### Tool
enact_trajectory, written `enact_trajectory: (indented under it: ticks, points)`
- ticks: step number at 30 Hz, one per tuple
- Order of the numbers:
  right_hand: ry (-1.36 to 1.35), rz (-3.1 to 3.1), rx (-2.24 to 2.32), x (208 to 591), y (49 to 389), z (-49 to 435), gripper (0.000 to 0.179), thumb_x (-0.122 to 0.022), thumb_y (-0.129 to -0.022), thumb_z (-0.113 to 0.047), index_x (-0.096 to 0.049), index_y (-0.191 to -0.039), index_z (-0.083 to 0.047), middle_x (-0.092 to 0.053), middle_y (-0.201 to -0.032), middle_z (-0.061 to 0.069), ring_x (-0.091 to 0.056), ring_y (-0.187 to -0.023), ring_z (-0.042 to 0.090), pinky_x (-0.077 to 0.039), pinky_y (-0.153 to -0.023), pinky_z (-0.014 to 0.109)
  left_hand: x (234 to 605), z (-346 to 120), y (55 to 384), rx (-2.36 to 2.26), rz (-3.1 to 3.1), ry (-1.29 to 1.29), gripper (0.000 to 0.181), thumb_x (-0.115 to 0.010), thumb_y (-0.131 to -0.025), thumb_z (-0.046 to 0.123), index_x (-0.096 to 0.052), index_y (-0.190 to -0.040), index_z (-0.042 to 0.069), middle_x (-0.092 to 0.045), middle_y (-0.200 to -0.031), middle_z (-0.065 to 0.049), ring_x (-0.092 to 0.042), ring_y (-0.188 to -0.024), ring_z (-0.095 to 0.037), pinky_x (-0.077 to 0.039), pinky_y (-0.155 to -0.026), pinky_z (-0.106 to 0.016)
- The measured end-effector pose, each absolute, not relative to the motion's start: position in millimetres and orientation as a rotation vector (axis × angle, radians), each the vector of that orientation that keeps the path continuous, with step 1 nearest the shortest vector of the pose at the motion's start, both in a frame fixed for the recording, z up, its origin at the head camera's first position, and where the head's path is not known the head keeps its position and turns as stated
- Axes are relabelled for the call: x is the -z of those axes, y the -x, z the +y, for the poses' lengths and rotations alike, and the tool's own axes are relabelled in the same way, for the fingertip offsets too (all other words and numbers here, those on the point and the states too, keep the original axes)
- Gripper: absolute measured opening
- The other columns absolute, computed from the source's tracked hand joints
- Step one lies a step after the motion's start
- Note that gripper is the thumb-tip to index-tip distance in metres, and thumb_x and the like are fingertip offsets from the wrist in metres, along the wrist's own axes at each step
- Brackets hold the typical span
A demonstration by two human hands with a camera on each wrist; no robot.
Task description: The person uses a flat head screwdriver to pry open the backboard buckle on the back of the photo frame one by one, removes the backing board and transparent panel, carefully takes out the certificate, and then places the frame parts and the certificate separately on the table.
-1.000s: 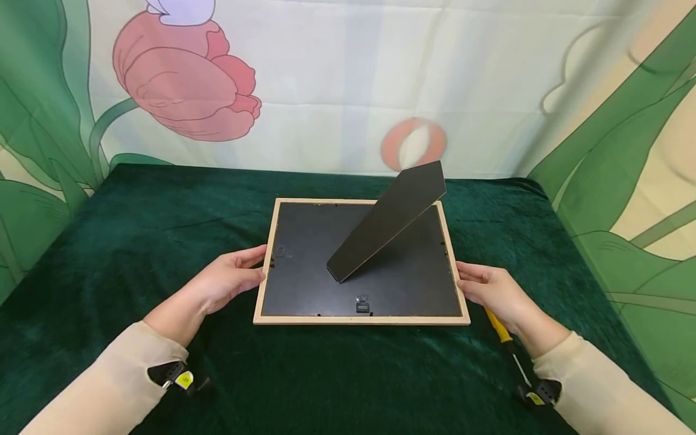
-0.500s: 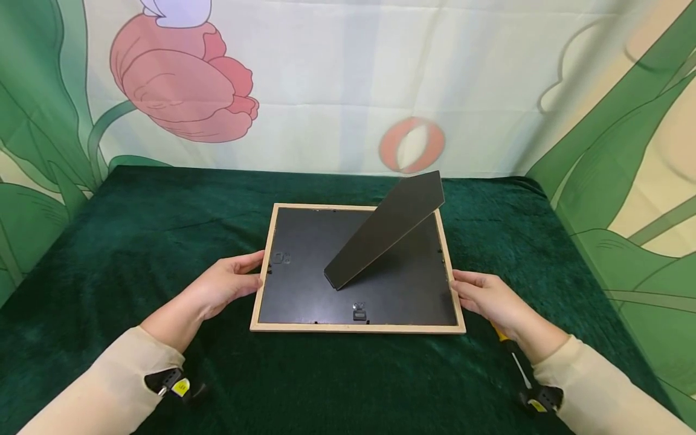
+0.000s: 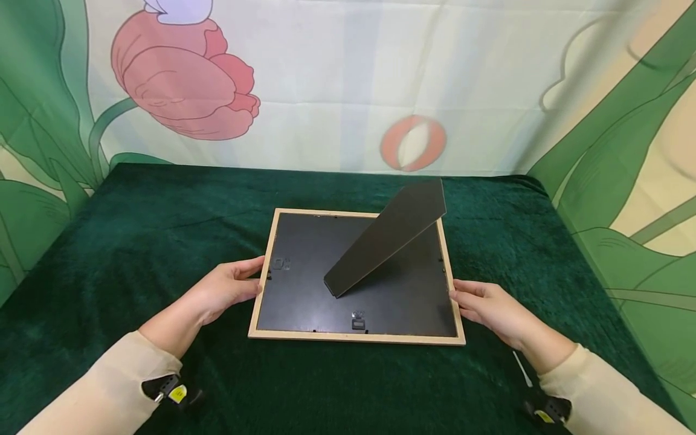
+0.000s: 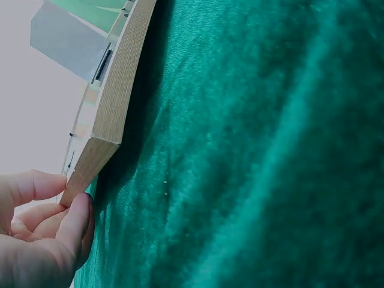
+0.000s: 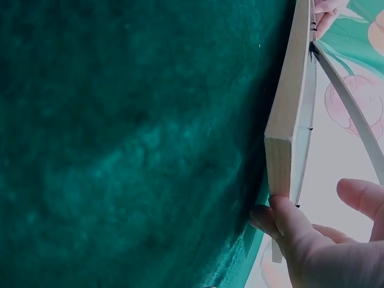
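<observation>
A picture frame (image 3: 304, 336) with a pale wood border lies back side up in the head view. Its black easel leg (image 3: 388, 238) stands out from the black backing at a slant toward the upper right. My left hand (image 3: 225, 290) holds the frame's left edge, thumb (image 4: 39, 185) on the back side and fingers at the outer edge. At the right edge, my right hand (image 3: 492, 311) holds the border; in the right wrist view its fingers touch the wood side and the thumb (image 5: 360, 197) is raised apart. The frame's front is hidden.
Dark green velvet cloth (image 3: 326, 393) covers the table. A thin metal shaft (image 3: 522, 368) shows beside my right wrist, its other end hidden. A printed curtain (image 3: 326, 90) hangs behind the table's far edge.
The frame has come down and slightly nearer to me, both hands moving with it. My right wrist now covers the yellow handle of the screwdriver seen earlier.
</observation>
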State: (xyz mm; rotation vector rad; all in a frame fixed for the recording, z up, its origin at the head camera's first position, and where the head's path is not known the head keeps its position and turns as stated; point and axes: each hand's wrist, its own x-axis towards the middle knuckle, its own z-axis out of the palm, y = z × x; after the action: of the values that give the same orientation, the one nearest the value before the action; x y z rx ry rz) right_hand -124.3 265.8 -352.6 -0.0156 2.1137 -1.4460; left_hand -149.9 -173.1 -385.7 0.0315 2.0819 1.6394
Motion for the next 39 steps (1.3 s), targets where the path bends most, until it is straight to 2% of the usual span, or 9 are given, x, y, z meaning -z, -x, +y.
enact_trajectory:
  ticks: [4,8,15,23,33,36,39]
  points:
    - [0.022,2.085,1.410,351.4,122.8,264.9,0.065,-0.045,-0.100,-0.027,-0.017,-0.142,0.013,-0.024,-0.146,0.029,-0.030,-0.132,0.037,-0.034,-0.100,0.042,385.0,-173.0,147.9,-1.590,2.129,-0.046,0.063,-0.058,-0.091,0.006,-0.027,-0.145,-0.002,-0.046,-0.135,-0.022,-0.056,-0.113,-0.031,-0.038,-0.097,-0.047]
    - [0.021,2.074,1.363,351.4,121.0,263.1,0.068,-0.044,-0.100,-0.028,-0.013,-0.142,0.015,-0.017,-0.147,0.031,-0.026,-0.134,0.038,-0.033,-0.102,0.043,386.2,-172.8,146.3,-1.535,2.176,-0.045,0.060,-0.057,-0.090,0.005,-0.030,-0.144,-0.001,-0.056,-0.125,-0.022,-0.058,-0.109,-0.030,-0.038,-0.097,-0.050]
    - [0.097,2.114,1.292,349.0,117.8,257.9,0.070,-0.045,-0.099,-0.029,-0.010,-0.143,0.013,-0.017,-0.148,0.029,-0.025,-0.134,0.038,-0.029,-0.104,0.049,388.2,-172.6,145.3,-1.515,2.191,-0.033,0.060,-0.056,-0.090,0.004,-0.030,-0.144,-0.001,-0.057,-0.123,-0.021,-0.060,-0.106,-0.029,-0.037,-0.097,-0.052]
    - [0.122,2.207,1.115,346.9,112.0,250.7,0.081,-0.048,-0.097,-0.038,-0.005,-0.143,0.014,-0.005,-0.149,0.030,-0.011,-0.136,0.043,-0.021,-0.105,0.056,389.2,-170.5,143.7,-1.497,2.221,-0.072,0.058,-0.053,-0.091,0.001,-0.029,-0.144,-0.002,-0.060,-0.119,-0.022,-0.063,-0.099,-0.027,-0.038,-0.097,-0.052]
    - [0.113,2.173,1.231,349.4,117.2,255.2,0.076,-0.046,-0.098,-0.033,-0.007,-0.143,0.014,-0.011,-0.149,0.030,-0.015,-0.136,0.042,-0.022,-0.105,0.055,389.8,-167.6,145.1,-1.450,2.297,-0.102,0.057,-0.054,-0.092,0.002,-0.030,-0.143,-0.002,-0.057,-0.122,-0.022,-0.062,-0.102,-0.029,-0.032,-0.098,-0.058]
    - [0.120,2.166,1.227,350.6,116.9,255.9,0.076,-0.047,-0.098,-0.033,-0.008,-0.143,0.013,-0.013,-0.149,0.030,-0.016,-0.136,0.042,-0.023,-0.105,0.055,390.9,-166.0,144.9,-1.378,2.386,-0.136,0.054,-0.055,-0.091,0.002,-0.035,-0.141,-0.003,-0.061,-0.117,-0.021,-0.063,-0.096,-0.027,-0.038,-0.095,-0.055]
    - [0.119,2.160,1.226,350.0,118.4,257.8,0.077,-0.048,-0.097,-0.034,-0.008,-0.143,0.013,-0.012,-0.149,0.030,-0.016,-0.136,0.041,-0.023,-0.105,0.055,390.2,-164.5,144.7,-1.260,2.495,-0.192,0.051,-0.057,-0.090,0.003,-0.040,-0.138,-0.004,-0.064,-0.109,-0.019,-0.065,-0.088,-0.023,-0.048,-0.084,-0.045]
